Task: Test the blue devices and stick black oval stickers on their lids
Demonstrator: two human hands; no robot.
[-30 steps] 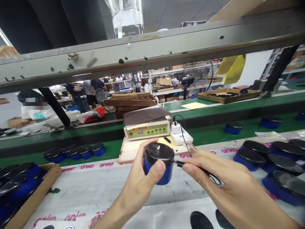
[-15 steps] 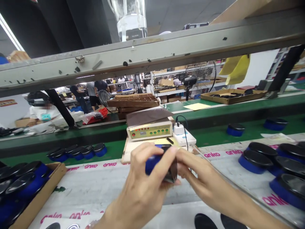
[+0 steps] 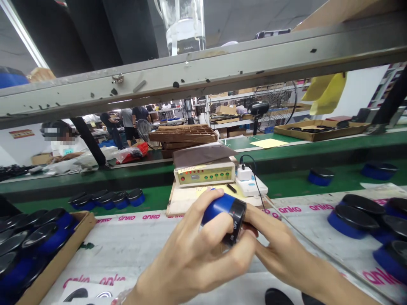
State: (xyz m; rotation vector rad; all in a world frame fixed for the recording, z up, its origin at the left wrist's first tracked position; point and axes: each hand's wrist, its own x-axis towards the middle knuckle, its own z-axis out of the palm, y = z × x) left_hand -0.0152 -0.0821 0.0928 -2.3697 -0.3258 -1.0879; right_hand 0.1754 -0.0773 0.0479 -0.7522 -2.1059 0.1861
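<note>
Just above the bench, in the middle of the head view, is a round blue device with a black rim [image 3: 220, 206], tilted, with white ON and OFF lettering on the black part. My left hand [image 3: 190, 250] is closed round it from the left, fingers over its near side. From the right, my right hand [image 3: 275, 235] grips its black end; those fingertips are partly hidden behind it. Beyond my hands stands a cream test box [image 3: 205, 175] with a row of green buttons and lit red lights. A black cable [image 3: 259, 190] hangs down from a white plug behind my right hand.
At the left, a cardboard tray [image 3: 68, 254] holds several blue-and-black devices. More devices [image 3: 352, 220] sit on the right of the sheeted bench, and others [image 3: 121, 200] on the green belt. A shelf beam [image 3: 222, 63] crosses above. Another person sits far left.
The device has turned in my hands, so its ON and OFF lettering now shows. My left fingers have shifted lower across it. The whole view has moved slightly.
</note>
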